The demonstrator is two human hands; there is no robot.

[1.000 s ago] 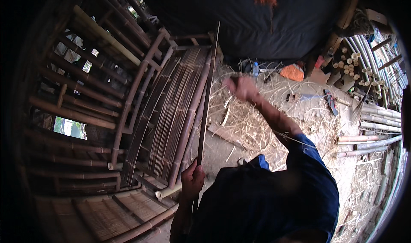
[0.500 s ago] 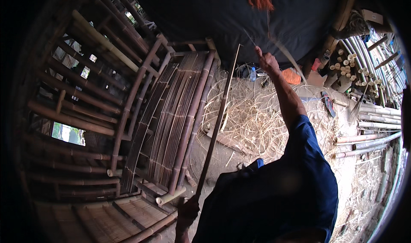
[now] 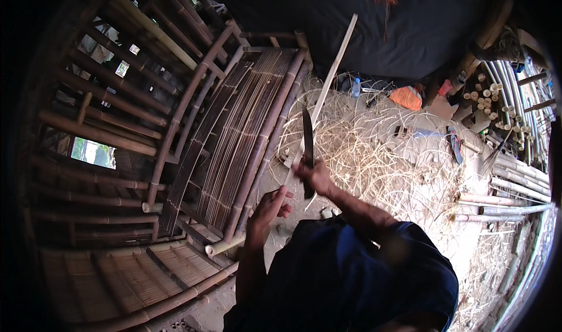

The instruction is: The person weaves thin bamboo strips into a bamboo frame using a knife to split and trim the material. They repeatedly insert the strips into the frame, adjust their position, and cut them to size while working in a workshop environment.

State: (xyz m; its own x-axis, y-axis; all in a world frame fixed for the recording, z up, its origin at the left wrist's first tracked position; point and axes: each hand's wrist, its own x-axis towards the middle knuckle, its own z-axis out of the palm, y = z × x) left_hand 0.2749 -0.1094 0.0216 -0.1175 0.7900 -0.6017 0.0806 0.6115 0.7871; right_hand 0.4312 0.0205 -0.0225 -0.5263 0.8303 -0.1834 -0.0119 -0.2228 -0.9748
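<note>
right hand (image 3: 316, 177) grips knife (image 3: 308, 147) | left hand (image 3: 270, 206) half open, steadying bamboo strip (image 3: 328, 86) | shave away from fingers (shallow blade angle)

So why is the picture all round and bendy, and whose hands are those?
The picture comes from a small camera worn on a person's head, looking down. Its lens sees very wide, so straight things bend near the edges. The two hands belong to that person; their blue shirt fills the bottom. The right hand grips a long dark knife, blade pointing up. The left hand is open, its fingers by a long pale bamboo strip that slants up past the knife; whether they touch it is hard to tell. On the ground lies a big tangle of pale shavings. To the left stands a bamboo frame with slats. Cut bamboo poles are stacked on the right.
</note>
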